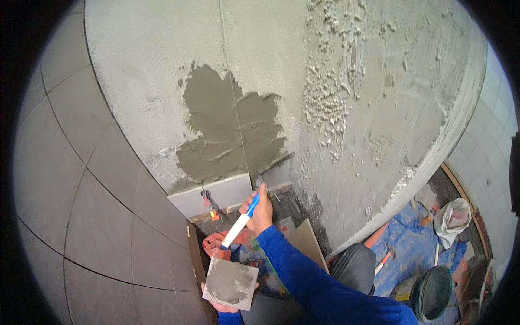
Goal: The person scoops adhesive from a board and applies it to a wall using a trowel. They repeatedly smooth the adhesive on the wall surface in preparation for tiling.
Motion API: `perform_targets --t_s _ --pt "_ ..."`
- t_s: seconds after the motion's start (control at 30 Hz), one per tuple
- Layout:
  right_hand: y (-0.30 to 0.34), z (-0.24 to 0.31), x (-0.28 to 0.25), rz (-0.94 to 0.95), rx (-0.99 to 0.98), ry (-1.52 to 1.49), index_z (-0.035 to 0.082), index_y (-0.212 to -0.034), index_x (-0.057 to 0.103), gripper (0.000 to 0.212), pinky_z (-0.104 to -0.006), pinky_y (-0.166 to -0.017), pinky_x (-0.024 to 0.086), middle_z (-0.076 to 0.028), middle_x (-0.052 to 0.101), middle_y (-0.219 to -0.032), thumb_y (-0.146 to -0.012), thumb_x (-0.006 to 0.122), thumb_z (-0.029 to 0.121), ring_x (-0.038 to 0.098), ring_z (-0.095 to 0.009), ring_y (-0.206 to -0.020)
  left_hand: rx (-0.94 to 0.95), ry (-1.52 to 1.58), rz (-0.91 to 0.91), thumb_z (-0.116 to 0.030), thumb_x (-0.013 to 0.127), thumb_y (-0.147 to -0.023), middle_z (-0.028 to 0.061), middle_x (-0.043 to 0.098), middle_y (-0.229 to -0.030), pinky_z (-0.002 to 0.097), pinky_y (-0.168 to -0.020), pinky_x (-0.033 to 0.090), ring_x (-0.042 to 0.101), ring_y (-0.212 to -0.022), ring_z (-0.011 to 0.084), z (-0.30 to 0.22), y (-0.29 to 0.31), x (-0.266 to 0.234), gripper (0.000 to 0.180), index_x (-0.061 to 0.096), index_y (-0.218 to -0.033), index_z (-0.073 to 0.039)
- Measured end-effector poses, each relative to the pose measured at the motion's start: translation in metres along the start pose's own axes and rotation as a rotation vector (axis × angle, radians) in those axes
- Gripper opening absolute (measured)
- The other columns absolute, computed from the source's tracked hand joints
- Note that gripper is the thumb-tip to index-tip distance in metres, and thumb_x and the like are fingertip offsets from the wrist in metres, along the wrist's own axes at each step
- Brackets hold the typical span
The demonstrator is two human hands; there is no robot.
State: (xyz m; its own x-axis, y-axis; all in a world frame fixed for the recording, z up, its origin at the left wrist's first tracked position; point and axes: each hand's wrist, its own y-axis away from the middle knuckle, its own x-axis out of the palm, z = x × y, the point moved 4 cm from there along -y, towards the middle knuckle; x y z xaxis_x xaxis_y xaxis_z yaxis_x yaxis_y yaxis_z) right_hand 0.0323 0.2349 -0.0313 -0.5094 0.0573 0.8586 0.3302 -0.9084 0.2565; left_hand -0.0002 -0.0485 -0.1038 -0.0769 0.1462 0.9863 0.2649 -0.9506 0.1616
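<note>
My left hand (pixel 226 307) supports a small square tile (pixel 236 305) from below, its back facing up. Grey mortar (pixel 226 280) covers most of that ribbed back. Closed around the blue part of a long blue-and-white handle (pixel 235 232) is my right hand (pixel 262 213). The handle slants down toward the tile's upper edge; I cannot make out the tool's working end. Beyond my right hand, a light tile (pixel 216 193) stands against the wall's foot, with red and orange clips (pixel 214 212) at its lower edge. Wet mortar (pixel 225 122) is spread on the wall above it.
A thin string (pixel 236 103) runs down the wall. Large grey tiles (pixel 103 206) cover the left wall; rough plaster (pixel 379 108) covers the right one. At right lie a blue sheet (pixel 398 260), a dark bucket (pixel 433 292) and a white bag (pixel 453 221). A tile piece (pixel 307 241) leans near my knee.
</note>
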Motion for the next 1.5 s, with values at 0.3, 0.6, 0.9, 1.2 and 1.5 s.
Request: perform_targets --t_s 0.3,0.6,0.9,1.2,1.5 --pt "0.031 0.027 0.166 0.165 -0.08 -0.133 0.017 -0.086 0.043 0.051 -0.0339 -0.054 0.039 0.0 0.04 -0.071 -0.105 0.062 0.06 0.044 -0.017 -0.058 0.07 0.164 -0.094 -0.08 0.032 -0.096 0.0158 0.038 -0.171 0.0865 -0.106 0.036 0.04 -0.15 0.0538 0.003 -0.012 -0.023 0.094 0.035 -0.168 -0.02" --pt "0.145 0.136 0.084 0.404 -0.003 0.84 0.008 -0.104 0.06 0.04 -0.0284 -0.055 0.047 0.0 0.057 -0.077 -0.115 0.048 0.045 0.056 -0.012 -0.06 0.101 -0.064 -0.13 -0.055 0.041 -0.11 0.0126 0.051 -0.163 0.0603 -0.118 0.044 0.053 -0.144 0.0383 -0.001 -0.035 0.019 0.064 0.049 -0.16 -0.015" --pt "0.217 0.177 0.048 0.663 -0.105 2.03 0.0 -0.103 0.063 0.036 -0.0614 -0.074 0.052 -0.035 0.067 -0.087 -0.111 0.056 0.034 0.064 -0.058 -0.09 0.01 0.078 0.107 -0.053 0.044 -0.109 0.0136 0.063 -0.15 0.0567 -0.118 0.044 0.059 -0.137 0.0369 0.036 -0.078 0.082 0.061 0.06 -0.147 -0.009" --pt "0.251 0.206 0.039 0.649 0.146 2.312 -0.003 -0.107 0.064 0.043 -0.0624 -0.076 0.052 -0.034 0.069 -0.087 -0.112 0.052 0.038 0.068 -0.056 -0.088 0.147 0.043 0.347 -0.039 0.046 -0.111 0.0141 0.068 -0.139 0.052 -0.113 0.049 0.064 -0.128 0.033 0.03 -0.062 0.122 0.041 0.064 -0.133 -0.009" --pt "0.293 0.232 0.044 0.515 -0.416 2.146 -0.002 -0.122 0.066 0.036 -0.0528 -0.077 0.054 -0.027 0.069 -0.098 -0.101 0.072 0.027 0.068 -0.052 -0.091 0.358 -0.463 0.155 -0.051 0.046 -0.108 0.0173 0.062 -0.15 0.0571 -0.117 0.045 0.059 -0.136 0.0391 0.0 -0.054 0.102 0.061 0.06 -0.147 -0.008"
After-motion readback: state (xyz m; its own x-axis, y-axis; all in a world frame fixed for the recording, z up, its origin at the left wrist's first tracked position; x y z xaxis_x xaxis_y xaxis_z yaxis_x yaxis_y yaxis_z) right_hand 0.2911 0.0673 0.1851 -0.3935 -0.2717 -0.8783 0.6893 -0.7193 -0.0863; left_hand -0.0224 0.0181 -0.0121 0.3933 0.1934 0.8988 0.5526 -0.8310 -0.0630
